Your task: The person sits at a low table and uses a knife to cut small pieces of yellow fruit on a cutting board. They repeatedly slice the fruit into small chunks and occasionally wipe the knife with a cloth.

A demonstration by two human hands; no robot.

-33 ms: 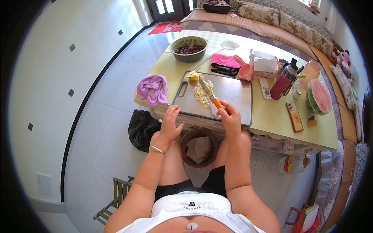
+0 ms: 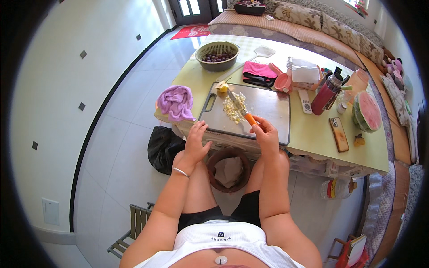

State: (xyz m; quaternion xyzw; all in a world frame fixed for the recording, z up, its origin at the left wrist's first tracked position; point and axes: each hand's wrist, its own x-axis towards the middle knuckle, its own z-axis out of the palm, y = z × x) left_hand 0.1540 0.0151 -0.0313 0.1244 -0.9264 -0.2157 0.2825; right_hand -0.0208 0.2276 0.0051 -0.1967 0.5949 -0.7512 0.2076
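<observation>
My right hand point(image 2: 265, 132) grips the orange handle of a knife point(image 2: 251, 119). Its blade lies over a heap of finely chopped pale yellow-white bits point(image 2: 232, 108) on a cutting board point(image 2: 268, 118) with a dark rim. At the board's upper left is a cored or partly cut yellow piece of fruit point(image 2: 222, 86), just past the blade's tip. My left hand point(image 2: 195, 139) rests near the board's front left corner, fingers stretched out and holding nothing. A white bracelet circles that wrist.
A purple towel point(image 2: 175, 103) lies left of the board; a colander of dark round fruit point(image 2: 217, 56) stands beyond. To the right are a remote point(image 2: 305, 102), a flask point(image 2: 327, 94), a phone point(image 2: 338, 134) and a cut watermelon point(image 2: 367, 112). Below sits a lined bin point(image 2: 213, 172).
The knife has shifted very slightly over the chopped bits, its blade turned a little. My left hand and the other things have stayed where they were.
</observation>
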